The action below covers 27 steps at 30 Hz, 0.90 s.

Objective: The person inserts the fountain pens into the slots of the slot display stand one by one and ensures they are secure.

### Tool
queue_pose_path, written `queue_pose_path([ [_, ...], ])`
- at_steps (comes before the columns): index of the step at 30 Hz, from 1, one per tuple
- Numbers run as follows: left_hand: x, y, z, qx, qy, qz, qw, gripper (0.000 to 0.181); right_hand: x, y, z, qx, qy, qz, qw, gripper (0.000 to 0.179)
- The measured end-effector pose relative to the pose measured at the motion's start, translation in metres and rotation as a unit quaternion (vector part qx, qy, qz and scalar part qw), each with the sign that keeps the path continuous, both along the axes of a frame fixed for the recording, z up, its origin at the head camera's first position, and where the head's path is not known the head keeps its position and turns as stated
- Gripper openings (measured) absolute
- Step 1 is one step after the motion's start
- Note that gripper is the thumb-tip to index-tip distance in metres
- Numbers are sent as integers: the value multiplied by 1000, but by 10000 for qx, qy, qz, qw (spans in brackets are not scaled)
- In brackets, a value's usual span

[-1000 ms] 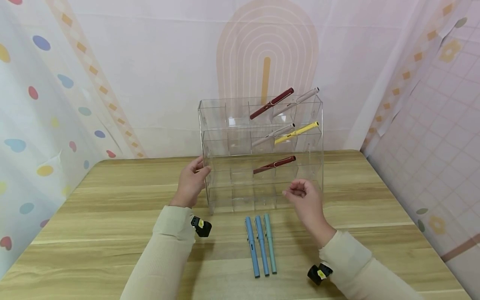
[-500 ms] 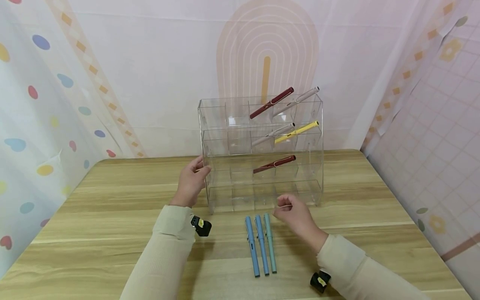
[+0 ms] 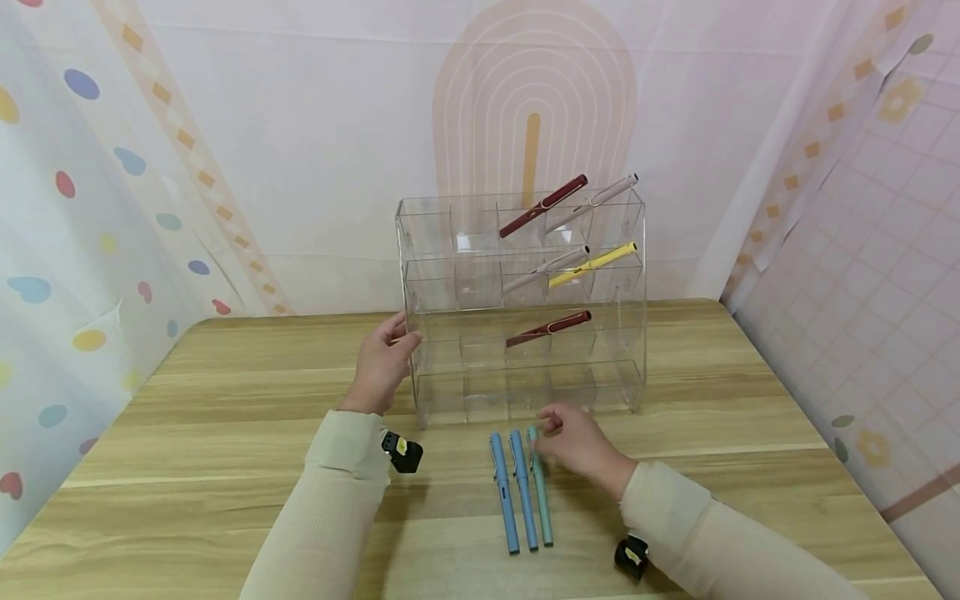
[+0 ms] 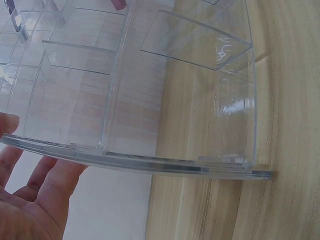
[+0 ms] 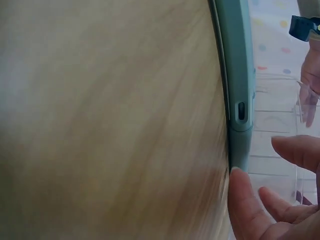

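Head: the teal pen (image 3: 543, 500) lay farther from the back edge of the table (image 3: 225, 433) than the rack (image 3: 442, 402), just beside a blue pen (image 3: 525, 493).

Left wrist: my left hand (image 4: 32, 206) gripped the rack's side; tugging could have skewed it.

Right wrist: my right hand (image 5: 287, 214), thumb and finger apart, grasped nothing; nudging might have rolled teal into blue.

I see soft, even light, pale glare on the clear rack (image 3: 487, 310), soft shadows beside both sleeves (image 3: 330, 508), and a blurred tabletop (image 5: 110, 120) from the right wrist.
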State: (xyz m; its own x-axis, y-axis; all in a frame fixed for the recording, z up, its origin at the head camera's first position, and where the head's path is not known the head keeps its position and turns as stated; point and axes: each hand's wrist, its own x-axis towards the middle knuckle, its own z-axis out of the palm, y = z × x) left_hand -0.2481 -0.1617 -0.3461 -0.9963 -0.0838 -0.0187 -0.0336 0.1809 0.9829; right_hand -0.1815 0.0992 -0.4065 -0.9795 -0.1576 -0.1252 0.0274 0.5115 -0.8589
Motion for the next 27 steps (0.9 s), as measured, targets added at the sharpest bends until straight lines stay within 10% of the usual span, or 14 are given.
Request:
queue_pose_path([
  [16,0,0,1,88,-10,-43,10000,52,-7,-11,0,995,-13,454,9940,51],
  [23,1,1,1,120,-21,-24,9999,51,-9,-12,-1,985,72,645,9930,13],
  [27,2,1,1,98,-11,-13,10000,51,-10,-12,-1,1047,102,718,9919,21],
])
